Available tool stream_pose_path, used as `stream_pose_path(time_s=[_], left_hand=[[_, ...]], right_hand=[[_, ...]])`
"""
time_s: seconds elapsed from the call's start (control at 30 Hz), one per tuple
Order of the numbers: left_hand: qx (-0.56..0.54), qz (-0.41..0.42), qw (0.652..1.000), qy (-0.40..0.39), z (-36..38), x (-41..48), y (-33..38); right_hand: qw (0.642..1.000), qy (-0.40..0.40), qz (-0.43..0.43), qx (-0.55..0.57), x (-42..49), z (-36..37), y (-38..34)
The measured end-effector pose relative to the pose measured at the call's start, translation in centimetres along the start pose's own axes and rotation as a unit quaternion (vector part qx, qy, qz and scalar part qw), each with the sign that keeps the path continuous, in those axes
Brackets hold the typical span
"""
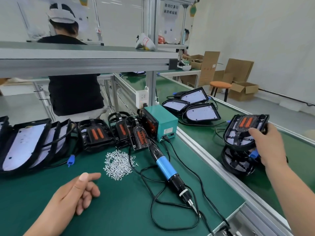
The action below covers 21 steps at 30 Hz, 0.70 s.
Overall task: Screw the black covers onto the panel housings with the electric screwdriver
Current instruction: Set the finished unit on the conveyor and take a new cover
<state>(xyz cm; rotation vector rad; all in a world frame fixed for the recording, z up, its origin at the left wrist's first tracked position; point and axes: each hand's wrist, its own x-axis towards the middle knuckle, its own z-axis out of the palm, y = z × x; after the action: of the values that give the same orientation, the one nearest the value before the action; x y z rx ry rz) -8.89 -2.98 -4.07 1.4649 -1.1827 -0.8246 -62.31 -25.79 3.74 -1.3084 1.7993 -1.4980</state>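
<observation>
Across my green tabletop (pixel 119 210) I see a person in a black top (pixel 75 92) and white cap (pixel 62 16) behind the aluminium shelf (pixel 85 57), where a white bag (pixel 144 42) lies. Far right, an orange stool (pixel 220 85) stands near cardboard boxes (pixel 238 70) on the floor.

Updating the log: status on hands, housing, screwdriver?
Left hand free, loosely curled. Right hand grips housing over belt. Screwdriver lying on mat beside screws. Cords loop across mat.
</observation>
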Motion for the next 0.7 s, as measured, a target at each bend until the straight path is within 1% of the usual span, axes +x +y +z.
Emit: stream_pose_path(time_s=[0.13, 0.23, 0.33, 0.4, 0.53, 0.63, 0.7], left_hand=[[0.008, 0.002, 1.0, 0.003, 0.1, -0.1, 0.1], [0.01, 0.003, 1.0, -0.003, 0.3, -0.1, 0.0], [0.013, 0.005, 1.0, -0.008, 0.2, 0.0, -0.2], [0.01, 0.004, 1.0, -0.011, 0.1, 0.0, -0.2], [0.001, 0.003, 1.0, -0.022, 0.3, -0.1, 0.1], [-0.008, 0.003, 1.0, -0.026, 0.4, -0.3, 0.5], [-0.008, 0.002, 1.0, -0.028, 0.4, -0.3, 0.6]], right_hand=[[0.998, 0.009, 0.012, -0.058, -0.3, 0.1, 0.6], [0.989, 0.014, 0.009, -0.144, -0.6, 0.0, 0.8], [0.967, 0.008, -0.014, -0.255, -0.7, -0.2, 0.9], [0.952, 0.009, -0.046, -0.302, -0.8, -0.4, 0.8], [0.9, 0.017, -0.117, -0.419, -0.6, -1.2, 0.8], [0.873, 0.027, -0.133, -0.469, -0.3, -1.7, 0.8], [0.868, 0.025, -0.128, -0.48, -0.4, -1.9, 0.8]])
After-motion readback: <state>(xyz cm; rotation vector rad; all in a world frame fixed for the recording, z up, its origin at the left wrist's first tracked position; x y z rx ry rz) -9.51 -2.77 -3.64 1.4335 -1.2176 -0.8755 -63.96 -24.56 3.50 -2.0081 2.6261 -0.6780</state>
